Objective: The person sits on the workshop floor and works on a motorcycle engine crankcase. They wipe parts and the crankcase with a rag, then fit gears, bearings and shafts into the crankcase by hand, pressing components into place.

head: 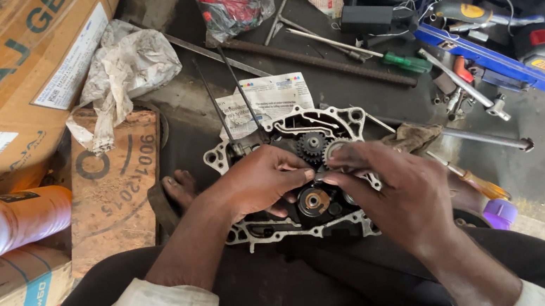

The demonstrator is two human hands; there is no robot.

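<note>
Alloy crankcase (pixel 230 155) open, gears (pixel 314 146) seated; both hands (pixel 258 180) (pixel 390 182) pinch a small gear (pixel 335 151), cover still off.

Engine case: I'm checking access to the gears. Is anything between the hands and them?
Nothing visible. Both the left hand and right hand already rest on the engine case, fingertips meeting beside the small gear. No cover lies over the gears.

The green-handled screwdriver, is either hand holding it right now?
No, the green-handled screwdriver lies on the floor, while both hands work at the engine casing.
</note>
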